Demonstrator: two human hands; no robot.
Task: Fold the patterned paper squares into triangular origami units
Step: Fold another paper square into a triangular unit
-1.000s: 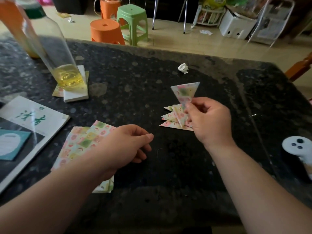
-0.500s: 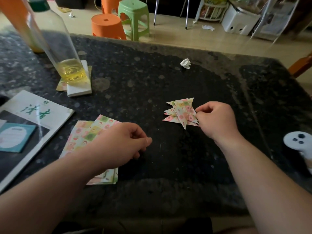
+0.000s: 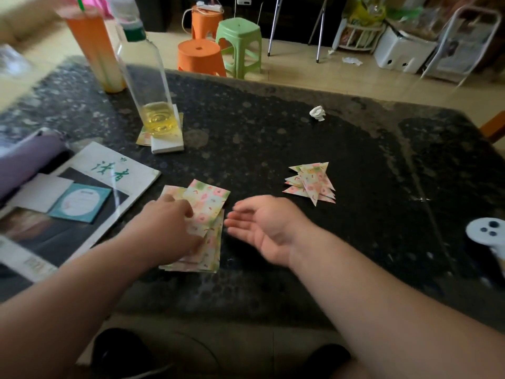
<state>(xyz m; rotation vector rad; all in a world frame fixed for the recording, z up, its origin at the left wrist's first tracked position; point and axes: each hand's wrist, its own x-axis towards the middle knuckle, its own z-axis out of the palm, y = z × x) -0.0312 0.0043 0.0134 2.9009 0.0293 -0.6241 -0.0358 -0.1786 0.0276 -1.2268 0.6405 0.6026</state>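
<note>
Paper squares (image 3: 210,201), pastel-patterned, lie in a skewed stack.

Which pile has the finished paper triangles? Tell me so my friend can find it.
Look at the big black speckled table. Right of the middle, beyond the open right hand, lies a small pile of folded triangles. It shares its pastel pattern with the stack of flat squares under the left hand, but its pieces are pointy triangles.
</note>
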